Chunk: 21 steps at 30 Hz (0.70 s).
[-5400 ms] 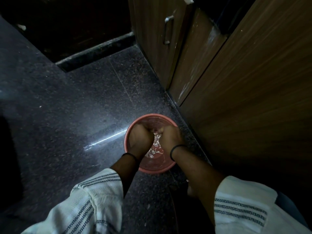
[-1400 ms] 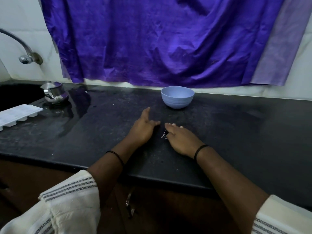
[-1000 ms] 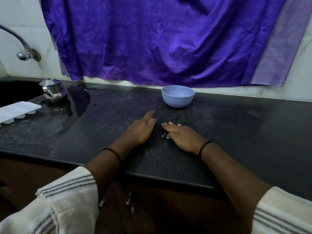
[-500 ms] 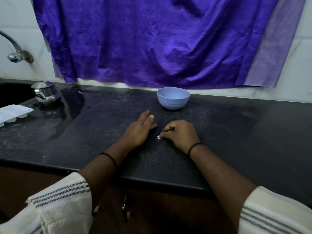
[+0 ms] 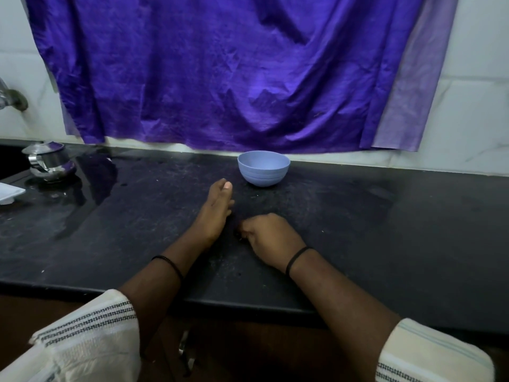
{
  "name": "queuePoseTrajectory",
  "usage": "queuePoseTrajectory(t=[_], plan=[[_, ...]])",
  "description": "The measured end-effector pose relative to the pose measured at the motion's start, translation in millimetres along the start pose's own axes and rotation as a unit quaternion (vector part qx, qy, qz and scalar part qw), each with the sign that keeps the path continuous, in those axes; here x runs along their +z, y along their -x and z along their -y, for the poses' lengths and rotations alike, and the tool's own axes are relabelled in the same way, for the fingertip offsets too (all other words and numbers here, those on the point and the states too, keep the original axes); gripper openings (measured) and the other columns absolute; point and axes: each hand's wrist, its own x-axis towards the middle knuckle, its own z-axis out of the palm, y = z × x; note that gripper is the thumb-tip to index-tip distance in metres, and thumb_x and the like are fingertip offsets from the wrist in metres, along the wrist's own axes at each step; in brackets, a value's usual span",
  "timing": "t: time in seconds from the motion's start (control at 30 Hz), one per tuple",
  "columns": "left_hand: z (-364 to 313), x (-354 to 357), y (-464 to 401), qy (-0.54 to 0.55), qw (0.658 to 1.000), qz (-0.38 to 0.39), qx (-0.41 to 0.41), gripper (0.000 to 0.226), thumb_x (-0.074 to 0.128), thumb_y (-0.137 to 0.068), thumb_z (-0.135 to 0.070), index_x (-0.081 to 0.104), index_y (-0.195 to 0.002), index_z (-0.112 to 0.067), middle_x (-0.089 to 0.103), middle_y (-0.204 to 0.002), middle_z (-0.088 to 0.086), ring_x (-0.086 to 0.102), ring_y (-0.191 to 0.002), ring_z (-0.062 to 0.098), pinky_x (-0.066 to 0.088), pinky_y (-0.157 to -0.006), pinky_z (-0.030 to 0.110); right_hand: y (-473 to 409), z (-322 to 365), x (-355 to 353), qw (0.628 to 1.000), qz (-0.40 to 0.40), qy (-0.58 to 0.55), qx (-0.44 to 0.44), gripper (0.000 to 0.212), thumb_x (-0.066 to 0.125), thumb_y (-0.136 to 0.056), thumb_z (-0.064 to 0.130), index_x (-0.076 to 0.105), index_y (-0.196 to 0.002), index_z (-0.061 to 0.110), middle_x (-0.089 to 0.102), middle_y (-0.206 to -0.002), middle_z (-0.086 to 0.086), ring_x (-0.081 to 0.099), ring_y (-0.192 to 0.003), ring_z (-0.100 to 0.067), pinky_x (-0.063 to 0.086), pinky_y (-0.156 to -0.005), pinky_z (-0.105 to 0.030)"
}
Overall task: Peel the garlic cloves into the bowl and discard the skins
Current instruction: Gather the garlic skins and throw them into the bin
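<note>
A light blue bowl (image 5: 264,168) stands at the back of the black stone counter (image 5: 385,230); its inside is hidden from here. My left hand (image 5: 216,213) rests on its edge on the counter, fingers straight and pointing toward the bowl. Just to its right, my right hand (image 5: 271,238) lies knuckles up with its fingers curled, the fingertips pinched together on the counter over a small scrap of garlic skin that they now hide. No garlic cloves are visible.
A steel pot (image 5: 48,164) and a white tray (image 5: 9,192) sit at the far left by the tap (image 5: 11,97). A purple cloth (image 5: 220,73) hangs on the wall behind the bowl. The counter's front edge (image 5: 248,304) runs under my forearms.
Earlier I was down at a red tub on the floor; now I face the counter. My right hand went from flat to curled over the white scrap, which has vanished under its fingertips.
</note>
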Motion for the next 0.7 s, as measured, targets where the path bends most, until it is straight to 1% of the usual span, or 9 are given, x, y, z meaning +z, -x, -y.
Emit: queuePoseTrajectory(t=[0.07, 0.1, 0.17, 0.23, 0.37, 0.47, 0.53, 0.6, 0.7], plan=[[0, -1, 2, -0.052, 0.998, -0.036, 0.014, 0.056, 0.037, -0.104, -0.048, 0.028, -0.153, -0.021, 0.048, -0.145, 0.008, 0.053, -0.125, 0.021, 0.043, -0.107, 0.038, 2, -3, -4, 0.998, -0.045, -0.032, 0.020, 0.014, 0.061, -0.093, 0.013, 0.072, -0.083, 0.013, 0.067, -0.086, -0.004, 0.062, -0.081, -0.022, 0.051, -0.075, -0.036], [0, -2, 3, -0.083, 0.995, -0.056, 0.023, 0.054, 0.041, -0.104, -0.046, 0.033, -0.150, -0.019, 0.055, -0.135, 0.005, 0.057, -0.119, 0.019, 0.045, -0.103, 0.038, 3, -3, -5, 0.997, -0.054, -0.036, 0.032, 0.011, 0.065, -0.092, 0.015, 0.072, -0.083, 0.013, 0.065, -0.087, -0.003, 0.061, -0.083, -0.021, 0.050, -0.075, -0.034], [1, -3, 6, -0.156, 0.983, -0.093, 0.038, 0.046, 0.049, -0.102, -0.041, 0.044, -0.141, -0.017, 0.062, -0.105, -0.004, 0.060, -0.095, 0.010, 0.047, -0.083, 0.030, 1, 0, -5, 0.997, -0.042, -0.028, 0.061, 0.010, 0.065, -0.093, 0.017, 0.074, -0.089, 0.014, 0.065, -0.093, -0.005, 0.061, -0.090, -0.024, 0.049, -0.078, -0.032], [3, -4, 6, -0.207, 0.970, -0.120, 0.042, 0.038, 0.053, -0.101, -0.039, 0.053, -0.130, -0.014, 0.061, -0.093, -0.004, 0.057, -0.082, 0.008, 0.042, -0.068, 0.026, -5, 6, -6, 0.996, -0.022, -0.009, 0.080, 0.015, 0.060, -0.093, 0.012, 0.074, -0.094, 0.014, 0.068, -0.098, -0.008, 0.063, -0.094, -0.028, 0.051, -0.081, -0.033], [5, -5, 2, -0.200, 0.972, -0.123, 0.027, 0.030, 0.054, -0.100, -0.040, 0.058, -0.117, -0.016, 0.066, -0.098, 0.003, 0.062, -0.087, 0.016, 0.049, -0.074, 0.034, -18, 22, -13, 0.996, -0.011, -0.026, 0.085, 0.020, 0.060, -0.090, 0.006, 0.075, -0.089, 0.018, 0.072, -0.091, -0.004, 0.066, -0.089, -0.024, 0.056, -0.086, -0.038], [6, -7, -1, -0.157, 0.979, -0.126, 0.019, 0.024, 0.053, -0.101, -0.039, 0.060, -0.108, -0.018, 0.067, -0.097, 0.003, 0.064, -0.091, 0.019, 0.052, -0.082, 0.038, -24, 28, -12, 0.996, -0.007, -0.018, 0.087, 0.020, 0.060, -0.092, 0.005, 0.072, -0.103, 0.016, 0.069, -0.103, -0.004, 0.065, -0.097, -0.023, 0.054, -0.089, -0.037], [6, -8, -2, -0.127, 0.983, -0.131, 0.014, 0.023, 0.052, -0.102, -0.038, 0.061, -0.104, -0.017, 0.067, -0.096, 0.004, 0.063, -0.091, 0.020, 0.052, -0.084, 0.039, -23, 28, -7, 0.998, 0.017, 0.006, 0.058, 0.021, 0.058, -0.093, 0.004, 0.067, -0.109, 0.013, 0.063, -0.111, -0.006, 0.060, -0.102, -0.025, 0.050, -0.086, -0.034], [6, -7, -5, -0.100, 0.986, -0.135, 0.013, 0.023, 0.050, -0.102, -0.037, 0.061, -0.100, -0.017, 0.067, -0.094, 0.004, 0.063, -0.087, 0.019, 0.051, -0.080, 0.038, -19, 26, -3, 0.999, 0.036, 0.029, 0.010, 0.020, 0.054, -0.096, 0.004, 0.066, -0.110, 0.011, 0.060, -0.112, -0.008, 0.057, -0.105, -0.024, 0.045, -0.083, -0.032], [4, -5, -6, -0.076, 0.988, -0.133, 0.006, 0.021, 0.048, -0.104, -0.035, 0.059, -0.097, -0.019, 0.066, -0.093, 0.005, 0.061, -0.082, 0.016, 0.046, -0.069, 0.031, -12, 21, -6, 0.993, 0.063, 0.079, -0.057, 0.021, 0.051, -0.097, 0.004, 0.065, -0.112, 0.009, 0.059, -0.113, -0.010, 0.054, -0.105, -0.024, 0.045, -0.083, -0.033]])
